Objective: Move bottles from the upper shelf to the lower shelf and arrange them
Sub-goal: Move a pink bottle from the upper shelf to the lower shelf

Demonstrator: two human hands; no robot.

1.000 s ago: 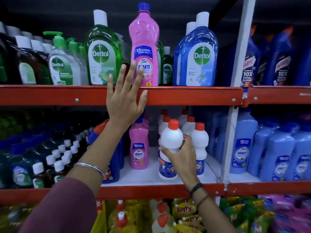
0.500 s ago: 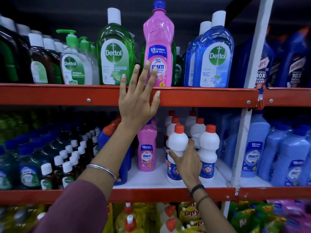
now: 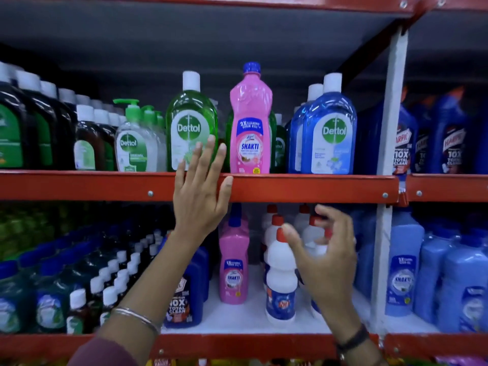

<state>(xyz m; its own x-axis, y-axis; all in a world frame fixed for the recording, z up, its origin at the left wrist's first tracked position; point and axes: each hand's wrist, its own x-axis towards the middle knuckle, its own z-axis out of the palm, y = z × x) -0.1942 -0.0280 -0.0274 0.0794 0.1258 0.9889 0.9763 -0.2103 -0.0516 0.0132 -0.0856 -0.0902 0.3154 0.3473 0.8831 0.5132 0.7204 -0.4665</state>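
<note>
A tall pink Shakti bottle (image 3: 250,122) with a blue cap stands at the front of the upper shelf (image 3: 303,187). My left hand (image 3: 202,188) lies flat against that shelf's red edge, fingers spread, just left of the pink bottle and holding nothing. On the lower shelf (image 3: 237,318) stand a smaller pink Shakti bottle (image 3: 233,262) and several white bottles with red caps (image 3: 281,283). My right hand (image 3: 324,254) hovers in front of the white bottles, fingers curled and apart, gripping none of them.
Green Dettol (image 3: 191,125) and blue Dettol bottles (image 3: 328,128) flank the pink one above. Dark Harpic bottles (image 3: 184,299) stand lower left, light blue Shakti bottles (image 3: 404,273) lower right. A white upright post (image 3: 389,128) divides the bays.
My right hand has let go of the front white bottle and risen in front of the caps. The view has tilted upward; my left hand stays on the upper shelf's edge.
</note>
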